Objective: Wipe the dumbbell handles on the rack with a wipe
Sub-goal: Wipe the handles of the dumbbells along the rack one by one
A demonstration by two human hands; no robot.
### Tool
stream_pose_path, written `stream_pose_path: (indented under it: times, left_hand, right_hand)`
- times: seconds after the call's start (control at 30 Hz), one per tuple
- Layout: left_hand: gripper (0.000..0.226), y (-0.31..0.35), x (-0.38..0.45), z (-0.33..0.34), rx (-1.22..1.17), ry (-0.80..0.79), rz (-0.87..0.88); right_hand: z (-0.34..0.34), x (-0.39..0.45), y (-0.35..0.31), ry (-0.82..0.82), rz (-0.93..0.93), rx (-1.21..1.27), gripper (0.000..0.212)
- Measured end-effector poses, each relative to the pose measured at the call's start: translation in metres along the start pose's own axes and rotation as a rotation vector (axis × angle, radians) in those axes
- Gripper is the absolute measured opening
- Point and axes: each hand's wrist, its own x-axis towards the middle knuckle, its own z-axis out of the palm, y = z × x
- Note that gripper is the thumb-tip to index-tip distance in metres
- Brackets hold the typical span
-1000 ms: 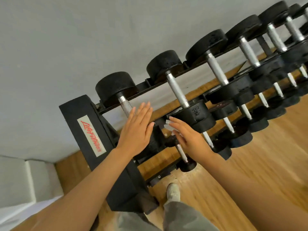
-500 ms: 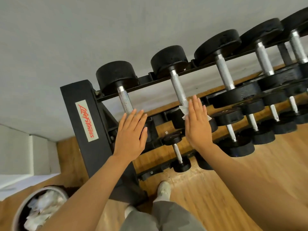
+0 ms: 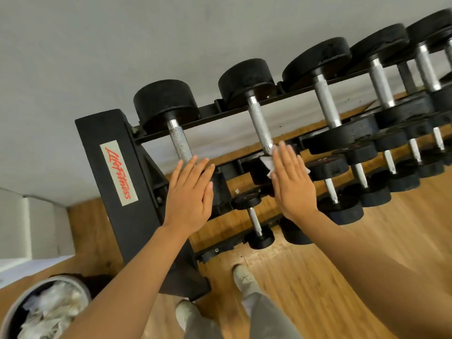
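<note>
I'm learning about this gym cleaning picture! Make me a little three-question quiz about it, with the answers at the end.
1. True or false: the left hand holds the wipe.
2. Which dumbbell handle is the wipe closest to? A) the first handle by the rack's end post; B) the second handle; C) one on the bottom shelf.
3. Fill in: the bin at bottom left is full of crumpled ____.

Key:
1. False. The wipe sits under the flat fingers of the right hand.
2. B.
3. White scraps, probably used wipes or paper.
</note>
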Motion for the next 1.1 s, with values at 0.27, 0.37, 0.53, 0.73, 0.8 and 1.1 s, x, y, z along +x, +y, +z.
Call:
stream_pose_path:
  times: [0.27, 0.37, 0.53, 0.73, 0.8, 1.1]
  left_hand:
    - [0.045, 0.012, -0.002, 0.002, 0.088, 0.016, -0.152]
    - [0.049, 0.026, -0.001, 0.006, 0.110, 0.037, -0.348]
    - [0.051, 0.054, 0.006, 0.016, 0.133, 0.153, -0.644]
    - [0.052, 0.056, 0.005, 0.021, 0.152, 0.201, -0.671]
    - [0.052, 0.056, 0.006, 0.023, 0.163, 0.222, -0.676]
    - [0.051, 0.054, 0.005, 0.026, 0.163, 0.267, -0.643]
  right_hand:
    - [0.009, 0.018, -0.002, -0.037, -0.203, -0.132, 0.055]
    - [0.004, 0.027, 0.022, -0.147, -0.502, -0.179, 0.062]
    - [-0.010, 0.031, 0.070, -0.174, -0.645, 0.007, 0.050]
    - [-0.011, 0.031, 0.076, -0.151, -0.579, 0.152, 0.049]
    - [-0.009, 0.042, 0.051, -0.186, -0.691, -0.028, 0.051]
    - [-0.006, 0.040, 0.104, -0.198, -0.736, 0.236, 0.049]
